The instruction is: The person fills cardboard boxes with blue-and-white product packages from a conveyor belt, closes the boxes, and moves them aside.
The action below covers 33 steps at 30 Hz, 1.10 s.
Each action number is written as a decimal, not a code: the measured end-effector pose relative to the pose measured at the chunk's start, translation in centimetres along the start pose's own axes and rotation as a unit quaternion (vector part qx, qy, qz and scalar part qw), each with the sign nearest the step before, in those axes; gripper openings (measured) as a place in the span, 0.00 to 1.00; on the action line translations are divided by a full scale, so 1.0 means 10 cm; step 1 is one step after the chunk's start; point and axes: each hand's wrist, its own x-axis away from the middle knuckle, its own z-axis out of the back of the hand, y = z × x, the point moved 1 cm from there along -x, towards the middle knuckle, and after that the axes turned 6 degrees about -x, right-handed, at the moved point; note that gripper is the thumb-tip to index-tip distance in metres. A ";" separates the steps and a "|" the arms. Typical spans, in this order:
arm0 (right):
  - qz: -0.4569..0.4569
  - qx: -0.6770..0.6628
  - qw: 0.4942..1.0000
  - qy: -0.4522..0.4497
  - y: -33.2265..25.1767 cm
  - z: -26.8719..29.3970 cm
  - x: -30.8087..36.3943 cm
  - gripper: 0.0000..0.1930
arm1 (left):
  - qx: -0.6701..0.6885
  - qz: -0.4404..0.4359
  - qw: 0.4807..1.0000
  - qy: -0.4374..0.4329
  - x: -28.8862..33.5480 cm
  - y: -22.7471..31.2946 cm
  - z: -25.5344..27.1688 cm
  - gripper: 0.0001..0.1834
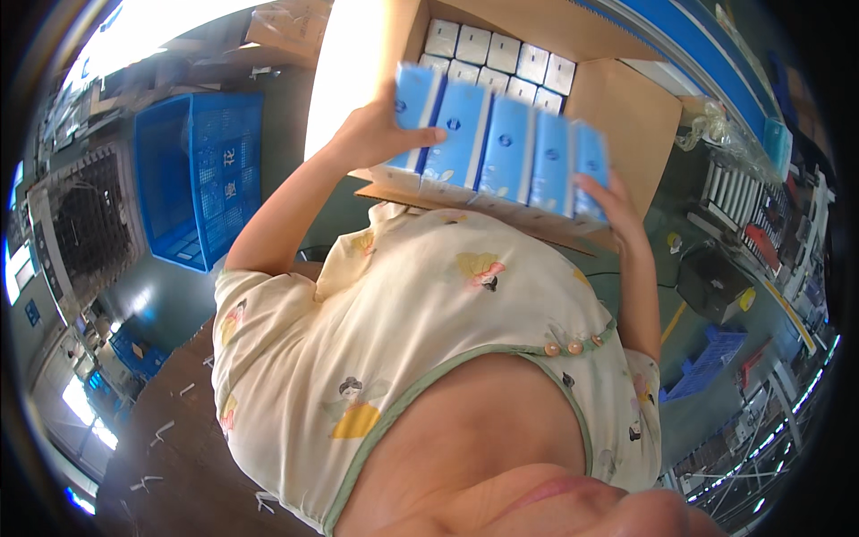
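Observation:
Between my two hands is a row of several blue-and-white tissue packs (504, 148), standing side by side and pressed together. My left hand (383, 134) grips the row's left end, its thumb lying across the front of the packs. At the other end, my right hand (613, 204) presses on the last pack, its fingers partly hidden. The row is tilted, its right end lower, over the near side of a large open cardboard carton (624, 125). Inside the carton, white pack ends (501, 54) stand in neat rows. The held row hides the near part of the carton.
A blue plastic crate (192, 179) stands to the left. On the right are a roller conveyor (743, 192), a dark box (713, 282) and another blue crate (707, 362). White scraps lie on a brown surface (179, 447) at the lower left.

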 end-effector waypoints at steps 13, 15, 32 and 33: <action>-0.057 0.343 0.866 -0.360 0.78 -0.53 -1.09 0.38 | -0.168 -0.135 0.899 -0.382 -0.75 -0.32 -0.88 0.26; -0.044 0.359 0.866 -0.346 0.82 -0.47 -1.07 0.38 | -0.048 -0.171 0.949 -0.259 -0.74 -0.19 -0.25 0.26; 0.068 0.155 0.975 -0.142 -0.95 -0.39 -0.91 0.16 | -0.398 0.095 0.828 0.385 -2.44 -1.65 2.76 0.20; 0.088 0.156 0.974 -0.135 -1.10 -0.39 -0.86 0.16 | -0.363 0.101 0.815 0.441 -2.55 -1.91 2.72 0.21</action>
